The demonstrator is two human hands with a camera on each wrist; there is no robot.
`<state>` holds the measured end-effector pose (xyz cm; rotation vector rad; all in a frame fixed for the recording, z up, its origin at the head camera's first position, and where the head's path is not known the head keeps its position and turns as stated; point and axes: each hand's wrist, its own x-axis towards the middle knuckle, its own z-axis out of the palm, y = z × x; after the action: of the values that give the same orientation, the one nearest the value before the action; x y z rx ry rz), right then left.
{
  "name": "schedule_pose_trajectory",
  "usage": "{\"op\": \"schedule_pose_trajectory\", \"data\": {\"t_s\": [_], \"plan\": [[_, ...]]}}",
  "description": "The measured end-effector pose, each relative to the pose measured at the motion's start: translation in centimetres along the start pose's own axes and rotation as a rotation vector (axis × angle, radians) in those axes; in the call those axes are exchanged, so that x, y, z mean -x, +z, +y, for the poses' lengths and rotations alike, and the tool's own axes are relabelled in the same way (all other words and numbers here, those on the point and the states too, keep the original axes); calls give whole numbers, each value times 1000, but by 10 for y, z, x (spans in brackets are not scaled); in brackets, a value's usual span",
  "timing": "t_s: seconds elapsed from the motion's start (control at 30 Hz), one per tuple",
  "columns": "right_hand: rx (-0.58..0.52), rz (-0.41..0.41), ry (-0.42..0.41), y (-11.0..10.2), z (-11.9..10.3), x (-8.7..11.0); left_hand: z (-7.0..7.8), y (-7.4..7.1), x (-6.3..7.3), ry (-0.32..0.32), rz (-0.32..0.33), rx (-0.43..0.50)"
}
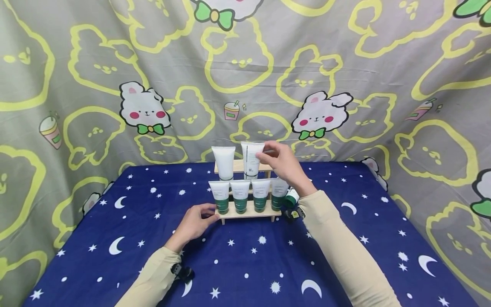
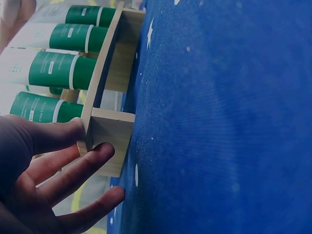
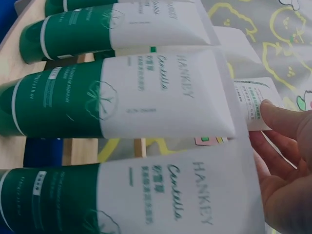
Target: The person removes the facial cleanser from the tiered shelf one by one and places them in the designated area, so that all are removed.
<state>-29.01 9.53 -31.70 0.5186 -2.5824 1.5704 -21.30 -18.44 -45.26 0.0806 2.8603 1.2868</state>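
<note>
My right hand (image 1: 281, 160) pinches the upper end of a white squeeze tube (image 1: 251, 158) between thumb and fingers, at the back of a small wooden tiered rack (image 1: 249, 215). That tube is upright; whether its base touches a tier is hidden by the front row. Beside it, to the left, stands another white squeeze tube (image 1: 223, 161). Several green-and-white squeeze tubes (image 1: 240, 197) stand cap-down along the front tier. At the rack's left end, my left hand (image 1: 197, 221) grips the front board, thumb (image 2: 66, 132) on its upper side and fingers by the leg.
Another green-capped tube (image 1: 292, 196) leans or lies at the rack's right, partly hidden by my right wrist. A dark blue cloth (image 1: 245, 268) with moons and stars covers the table. Behind hangs a grey patterned curtain (image 1: 245, 102).
</note>
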Motion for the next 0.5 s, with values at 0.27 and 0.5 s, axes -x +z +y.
{"op": "schedule_pose_trajectory", "data": {"t_s": [0.27,0.5], "plan": [[-77,47,-9,-17,-4,3,1,0,1,8,3,1],[-138,97,-16,-30,-2,7,2,-1,1,8,5,0]]}}
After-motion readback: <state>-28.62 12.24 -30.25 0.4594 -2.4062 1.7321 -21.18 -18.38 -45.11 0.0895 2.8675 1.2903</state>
